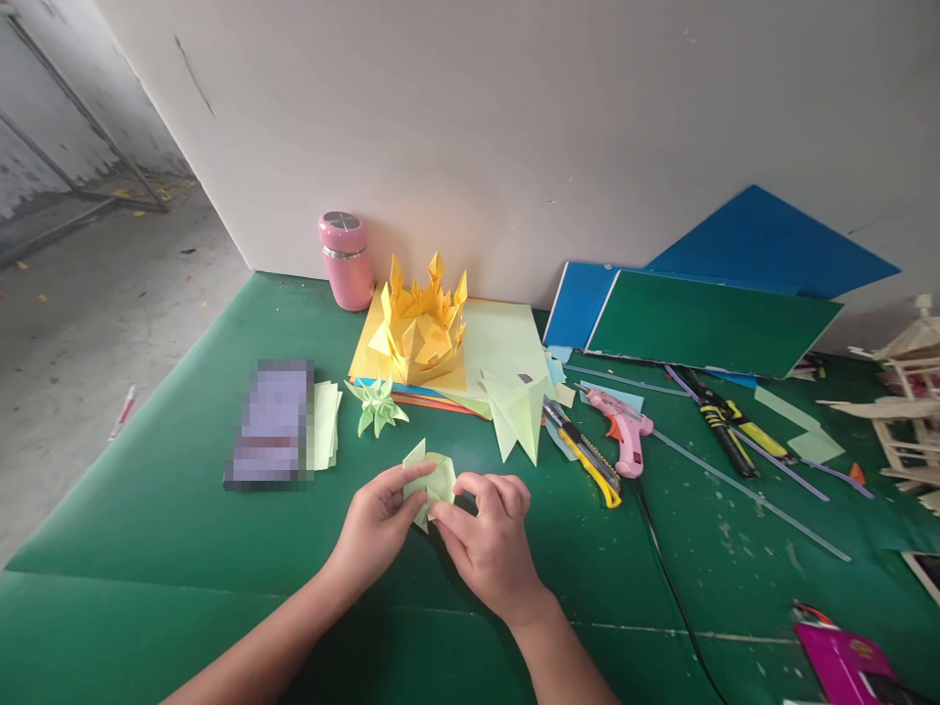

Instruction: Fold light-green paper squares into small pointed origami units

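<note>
Both my hands meet over the green table cover (147, 548), holding a small folded piece of light green paper (432, 478). My left hand (378, 524) grips it from the left with thumb on top. My right hand (492, 539) pinches its right edge with curled fingers. Just behind lies a finished light green paper flower (377, 404). A yellow origami crown (424, 323) stands on a stack of coloured paper sheets (506, 338) farther back.
A pink flask (345, 259) stands by the wall. A blurred flat object (271, 423), a yellow utility knife (587, 455), a pink glue gun (624, 423) with black cord, blue and green boards (705, 318), thin strips and a wooden stick model (911, 401) lie around.
</note>
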`<act>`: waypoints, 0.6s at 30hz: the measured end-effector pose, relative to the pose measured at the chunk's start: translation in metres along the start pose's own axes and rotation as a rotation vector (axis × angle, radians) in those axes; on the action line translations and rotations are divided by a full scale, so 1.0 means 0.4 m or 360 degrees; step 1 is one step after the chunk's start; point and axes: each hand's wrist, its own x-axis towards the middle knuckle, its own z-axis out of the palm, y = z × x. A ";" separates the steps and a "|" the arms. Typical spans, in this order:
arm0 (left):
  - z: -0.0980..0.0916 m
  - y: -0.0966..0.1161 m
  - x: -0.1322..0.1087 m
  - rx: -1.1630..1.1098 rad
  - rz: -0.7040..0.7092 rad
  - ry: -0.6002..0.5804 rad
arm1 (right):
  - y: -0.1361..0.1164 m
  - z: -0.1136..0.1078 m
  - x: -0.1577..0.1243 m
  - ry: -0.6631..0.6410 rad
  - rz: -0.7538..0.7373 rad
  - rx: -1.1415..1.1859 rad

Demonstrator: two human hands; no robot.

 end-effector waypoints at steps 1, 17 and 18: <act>0.000 0.004 0.000 0.0002 0.0002 0.0002 | 0.000 0.001 0.000 0.0003 0.0006 0.0011; 0.001 0.020 -0.003 -0.0013 -0.0044 0.0017 | -0.002 0.001 -0.004 0.0012 -0.0043 0.0063; 0.001 0.019 -0.003 -0.0032 -0.0050 0.0017 | -0.002 0.000 -0.004 0.0006 -0.0052 0.0072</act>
